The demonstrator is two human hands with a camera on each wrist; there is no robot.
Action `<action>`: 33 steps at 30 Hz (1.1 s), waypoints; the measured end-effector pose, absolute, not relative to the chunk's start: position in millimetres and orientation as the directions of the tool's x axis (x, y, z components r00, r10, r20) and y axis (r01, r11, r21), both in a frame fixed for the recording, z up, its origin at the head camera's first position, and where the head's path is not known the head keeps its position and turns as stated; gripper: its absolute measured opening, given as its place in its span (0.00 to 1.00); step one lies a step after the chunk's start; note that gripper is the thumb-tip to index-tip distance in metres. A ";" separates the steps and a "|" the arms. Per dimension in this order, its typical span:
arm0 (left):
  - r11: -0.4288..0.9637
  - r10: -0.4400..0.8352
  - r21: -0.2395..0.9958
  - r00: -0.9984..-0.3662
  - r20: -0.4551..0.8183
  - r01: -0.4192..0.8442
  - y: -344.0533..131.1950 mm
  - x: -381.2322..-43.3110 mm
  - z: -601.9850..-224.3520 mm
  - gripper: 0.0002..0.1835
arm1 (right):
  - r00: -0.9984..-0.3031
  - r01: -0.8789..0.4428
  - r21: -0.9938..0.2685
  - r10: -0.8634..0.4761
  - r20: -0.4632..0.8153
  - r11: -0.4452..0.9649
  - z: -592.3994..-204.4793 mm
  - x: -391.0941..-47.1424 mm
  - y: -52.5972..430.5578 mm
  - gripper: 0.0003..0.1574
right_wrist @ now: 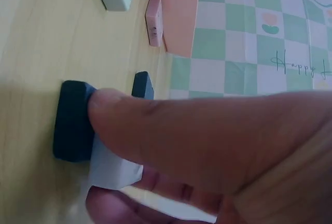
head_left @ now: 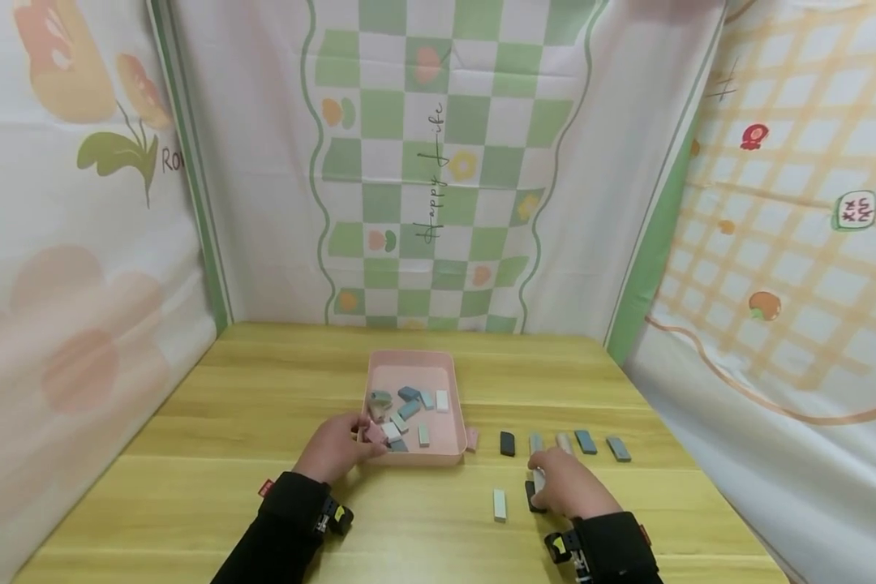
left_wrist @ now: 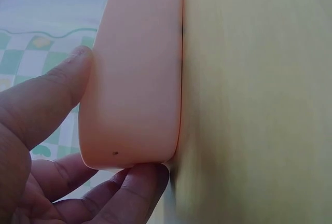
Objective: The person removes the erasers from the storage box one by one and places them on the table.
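A person's left hand (head_left: 336,448) clasps the near-left corner of a pink tray (head_left: 427,460) holding small pastel and blue blocks (head_left: 410,410), while the right hand (head_left: 569,483) pinches a whitish block (right_wrist: 110,169) just beside a black block (right_wrist: 71,125) on the wood-grain table (head_left: 219,495), right of the tray.

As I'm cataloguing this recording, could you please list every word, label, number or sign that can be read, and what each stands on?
"Happy Life": back curtain.
"RO", the rest cut off: left curtain.
"#"-like mark: right curtain.
Too small or blurred to read: green-edged badge on the right curtain, marks on the pink block.
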State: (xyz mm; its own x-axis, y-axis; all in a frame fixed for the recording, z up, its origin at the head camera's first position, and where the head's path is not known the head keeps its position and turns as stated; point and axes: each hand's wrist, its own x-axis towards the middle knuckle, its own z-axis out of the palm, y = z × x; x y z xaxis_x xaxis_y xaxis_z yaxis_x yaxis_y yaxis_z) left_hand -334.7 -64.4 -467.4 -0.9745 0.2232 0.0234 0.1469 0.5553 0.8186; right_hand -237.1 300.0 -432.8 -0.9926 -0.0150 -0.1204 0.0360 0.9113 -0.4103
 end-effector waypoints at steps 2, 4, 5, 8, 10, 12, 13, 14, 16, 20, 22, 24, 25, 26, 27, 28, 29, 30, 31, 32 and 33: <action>0.560 0.226 0.814 -0.974 0.028 0.153 -64.9 -334.7 -467.1 0.20 | -0.993 0.051 -0.403 0.004 -0.117 0.914 -428.7 -234.7 297.7 0.35; 0.565 0.228 0.811 -0.973 0.028 0.155 -65.5 -334.2 -468.0 0.21 | -0.995 0.065 -0.394 0.029 -0.096 0.917 -422.8 -232.1 293.0 0.39; 0.566 0.230 0.810 -0.973 0.027 0.156 -65.9 -333.7 -468.9 0.20 | -0.996 0.069 -0.385 0.040 -0.081 0.920 -419.3 -231.0 289.5 0.40; 0.567 0.233 0.809 -0.972 0.026 0.158 -67.3 -332.8 -471.7 0.19 | -0.998 0.069 -0.381 0.064 -0.025 0.922 -409.6 -232.5 273.5 0.39; 0.567 0.235 0.808 -0.972 0.029 0.161 -68.2 -332.3 -472.7 0.20 | -0.999 0.045 -0.364 0.051 0.008 0.930 -405.5 -237.1 259.7 0.37; 0.567 0.236 0.808 -0.971 0.026 0.159 -68.5 -332.3 -473.1 0.22 | -0.999 0.007 -0.348 0.023 0.041 0.937 -405.3 -243.7 245.0 0.34; 0.567 0.236 0.808 -0.971 0.027 0.160 -68.5 -332.5 -473.3 0.22 | -0.998 -0.018 -0.344 0.002 0.057 0.939 -405.8 -247.7 237.6 0.32; 0.565 0.236 0.809 -0.971 0.027 0.160 -68.4 -332.9 -473.2 0.23 | -0.998 -0.045 -0.343 -0.024 0.066 0.938 -406.7 -252.0 230.3 0.31; 0.563 0.237 0.810 -0.971 0.031 0.163 -67.7 -334.2 -473.3 0.22 | -0.993 -0.107 -0.342 -0.084 0.083 0.934 -409.3 -261.9 216.3 0.28; 0.563 0.242 0.807 -0.969 0.044 0.177 -66.9 -335.8 -473.4 0.20 | -0.971 -0.238 -0.328 -0.213 0.110 0.914 -417.1 -286.3 192.2 0.27; 0.564 0.240 0.806 -0.970 0.047 0.179 -67.0 -335.5 -473.4 0.20 | -0.958 -0.286 -0.302 -0.258 0.128 0.910 -421.9 -299.2 182.3 0.27; 0.566 0.238 0.805 -0.970 0.048 0.179 -66.9 -335.4 -473.6 0.21 | -0.953 -0.301 -0.278 -0.276 0.126 0.912 -427.2 -312.0 174.3 0.30; 0.566 0.237 0.805 -0.970 0.048 0.178 -66.8 -335.5 -473.7 0.22 | -0.951 -0.307 -0.262 -0.285 0.118 0.915 -429.5 -317.4 171.0 0.31; 0.564 0.238 0.806 -0.970 0.047 0.177 -66.7 -335.8 -473.8 0.22 | -0.950 -0.311 -0.247 -0.293 0.108 0.918 -432.1 -322.3 168.2 0.32; 0.565 0.239 0.806 -0.970 0.045 0.177 -66.6 -336.0 -473.7 0.22 | -0.949 -0.316 -0.241 -0.303 0.090 0.918 -435.1 -326.9 165.8 0.32; 0.565 0.242 0.806 -0.969 0.044 0.177 -66.5 -336.2 -473.6 0.21 | -0.948 -0.319 -0.242 -0.312 0.070 0.916 -437.6 -330.8 163.7 0.32; 0.563 0.245 0.808 -0.969 0.040 0.176 -66.4 -336.5 -473.5 0.21 | -0.944 -0.328 -0.241 -0.325 0.055 0.913 -439.9 -334.2 162.0 0.32; 0.561 0.247 0.809 -0.968 0.040 0.177 -66.6 -336.8 -473.2 0.21 | -0.938 -0.345 -0.235 -0.343 0.052 0.909 -442.1 -337.6 160.4 0.28; 0.558 0.250 0.810 -0.967 0.040 0.178 -66.9 -337.0 -472.9 0.20 | -0.931 -0.364 -0.228 -0.362 0.053 0.903 -444.0 -340.5 158.9 0.24; 0.557 0.251 0.810 -0.967 0.044 0.182 -67.5 -337.4 -473.0 0.20 | -0.923 -0.385 -0.221 -0.381 0.061 0.896 -445.7 -343.5 157.3 0.20; 0.556 0.249 0.811 -0.967 0.046 0.182 -68.2 -337.6 -473.1 0.20 | -0.912 -0.410 -0.210 -0.404 0.073 0.888 -446.9 -346.5 155.8 0.15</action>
State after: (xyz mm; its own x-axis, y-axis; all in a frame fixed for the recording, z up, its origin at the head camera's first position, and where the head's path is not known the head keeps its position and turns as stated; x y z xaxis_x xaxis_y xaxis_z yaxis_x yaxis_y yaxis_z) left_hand -337.6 -68.2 -473.1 -0.9674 0.2491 0.0461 0.1818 0.5561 0.8110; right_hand -346.5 155.8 -446.9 -0.9119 -0.4037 0.0735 -0.4099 0.8876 -0.2103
